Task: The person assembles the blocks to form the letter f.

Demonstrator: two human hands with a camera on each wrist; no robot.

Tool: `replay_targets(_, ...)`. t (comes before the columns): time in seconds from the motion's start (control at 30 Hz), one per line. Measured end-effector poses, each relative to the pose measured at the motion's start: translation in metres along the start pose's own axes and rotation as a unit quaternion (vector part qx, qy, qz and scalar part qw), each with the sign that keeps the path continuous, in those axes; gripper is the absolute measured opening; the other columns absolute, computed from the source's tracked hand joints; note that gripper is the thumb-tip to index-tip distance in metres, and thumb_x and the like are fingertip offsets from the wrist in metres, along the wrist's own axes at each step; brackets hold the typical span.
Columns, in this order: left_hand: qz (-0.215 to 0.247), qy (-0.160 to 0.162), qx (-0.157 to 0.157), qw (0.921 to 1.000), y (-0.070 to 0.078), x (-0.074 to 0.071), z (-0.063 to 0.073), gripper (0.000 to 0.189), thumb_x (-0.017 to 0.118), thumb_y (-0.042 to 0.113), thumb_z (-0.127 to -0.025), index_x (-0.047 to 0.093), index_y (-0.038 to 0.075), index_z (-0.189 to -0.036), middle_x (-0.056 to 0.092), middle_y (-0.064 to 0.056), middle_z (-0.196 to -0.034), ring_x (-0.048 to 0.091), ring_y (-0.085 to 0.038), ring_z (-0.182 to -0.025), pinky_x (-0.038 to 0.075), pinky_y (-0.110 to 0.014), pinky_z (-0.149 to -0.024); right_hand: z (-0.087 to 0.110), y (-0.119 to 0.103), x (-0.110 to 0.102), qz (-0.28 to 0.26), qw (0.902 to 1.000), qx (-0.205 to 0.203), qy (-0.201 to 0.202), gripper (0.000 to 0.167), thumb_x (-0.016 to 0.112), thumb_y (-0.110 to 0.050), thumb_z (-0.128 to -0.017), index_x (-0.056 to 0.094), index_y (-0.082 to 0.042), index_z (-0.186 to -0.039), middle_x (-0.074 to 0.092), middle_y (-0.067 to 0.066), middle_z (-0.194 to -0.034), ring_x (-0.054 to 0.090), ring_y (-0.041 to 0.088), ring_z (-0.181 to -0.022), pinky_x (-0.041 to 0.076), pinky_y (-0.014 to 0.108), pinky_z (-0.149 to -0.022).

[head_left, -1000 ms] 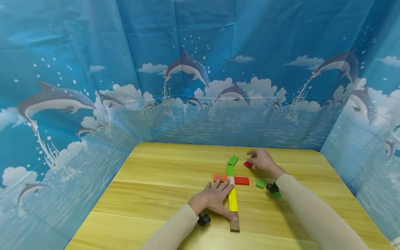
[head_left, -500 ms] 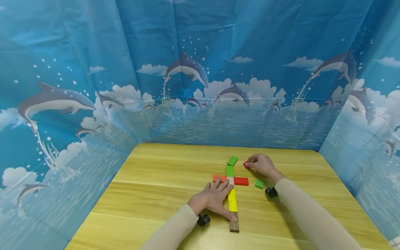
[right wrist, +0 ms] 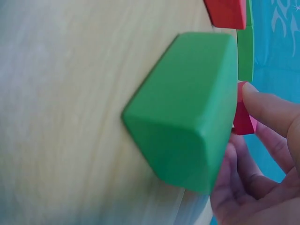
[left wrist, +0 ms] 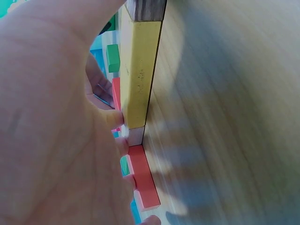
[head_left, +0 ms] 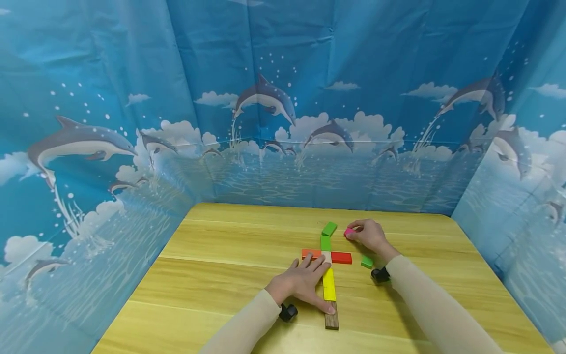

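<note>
My right hand (head_left: 370,236) pinches a small pink block (head_left: 349,232) between thumb and fingers, low over the table's far side. The right wrist view shows the thumb along one edge of that block (right wrist: 243,115). My left hand (head_left: 302,283) lies spread over a cross of wooden blocks. Its fingertips reach the white block (head_left: 326,255) and its thumb touches the brown block (head_left: 331,322). Between these sits a yellow block (head_left: 329,285). An orange block (head_left: 308,252), partly covered by the fingers, and a red block (head_left: 341,257) form the sides.
Two green blocks extend the cross away from me, the nearer one (head_left: 325,243) straight and the farther one (head_left: 329,228) angled. Another green block (head_left: 366,262) lies loose right of the red one. A dolphin-print curtain (head_left: 283,123) hangs behind the table (head_left: 212,275).
My right hand has come down on the pink block, taken hold of it with the fingertips and turned it slightly, shifting it a little left. The left hand stays put.
</note>
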State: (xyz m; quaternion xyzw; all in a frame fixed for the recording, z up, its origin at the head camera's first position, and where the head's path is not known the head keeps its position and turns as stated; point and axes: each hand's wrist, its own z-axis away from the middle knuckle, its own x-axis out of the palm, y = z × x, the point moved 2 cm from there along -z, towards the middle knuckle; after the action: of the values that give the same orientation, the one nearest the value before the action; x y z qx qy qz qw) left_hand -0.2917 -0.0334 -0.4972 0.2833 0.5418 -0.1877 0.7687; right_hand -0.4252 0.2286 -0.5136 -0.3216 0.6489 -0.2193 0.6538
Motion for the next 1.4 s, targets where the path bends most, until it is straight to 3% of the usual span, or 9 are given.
replay_targets(0.37,0.0,-0.005,-0.003,1.0,0.0,-0.001,0.0,0.116,0.058,0.088,-0.073,0.008,0.034,-0.163,0.001,0.006,-0.169,-0.001,-0.026,-0.154,0.013,-0.058,-0.119,0.002,-0.002,0.002,-0.061,0.9978,0.024,0.001,0.03,0.073,-0.013,-0.094,0.07,-0.004,-0.123,0.069,0.018,-0.109,0.066,0.029,-0.093,0.058,0.04,-0.079)
replay_targets(0.63,-0.002,-0.003,-0.005,1.0,0.0,0.0,0.0,0.117,0.058,0.089,-0.072,0.009,0.034,-0.163,0.001,0.006,-0.169,-0.001,-0.026,-0.154,0.013,-0.058,-0.119,-0.002,-0.003,-0.002,-0.131,0.9892,0.055,-0.035,0.036,0.066,-0.008,-0.099,0.064,-0.003,-0.135,0.065,0.02,-0.115,0.067,0.027,-0.097,0.059,0.032,-0.078)
replay_targets(0.87,-0.003,-0.001,-0.005,1.0,0.0,0.0,0.001,0.117,0.059,0.088,-0.073,0.009,0.034,-0.163,0.001,0.006,-0.169,0.0,-0.026,-0.154,0.013,-0.058,-0.119,-0.005,-0.009,-0.006,-0.135,0.989,0.049,-0.034,0.036,0.064,-0.007,-0.1,0.062,0.001,-0.135,0.062,0.024,-0.119,0.065,0.032,-0.103,0.059,0.035,-0.081)
replay_targets(1.23,-0.004,-0.002,-0.001,1.0,0.0,-0.001,0.002,0.117,0.058,0.088,-0.073,0.009,0.032,-0.164,0.001,0.005,-0.169,0.0,-0.027,-0.154,0.014,-0.058,-0.119,-0.016,-0.011,-0.001,-0.184,0.9796,0.077,-0.019,0.038,0.066,-0.005,-0.098,0.061,0.002,-0.135,0.063,0.024,-0.117,0.066,0.032,-0.102,0.059,0.035,-0.082)
replay_targets(1.4,-0.005,-0.001,-0.001,1.0,-0.001,0.0,0.0,0.116,0.057,0.088,-0.073,0.008,0.033,-0.163,0.0,0.006,-0.169,0.0,-0.027,-0.154,0.013,-0.058,-0.119,-0.024,-0.009,0.001,-0.16,0.9839,0.08,-0.004,0.038,0.066,-0.01,-0.099,0.061,-0.002,-0.136,0.063,0.022,-0.118,0.065,0.029,-0.099,0.059,0.033,-0.079)
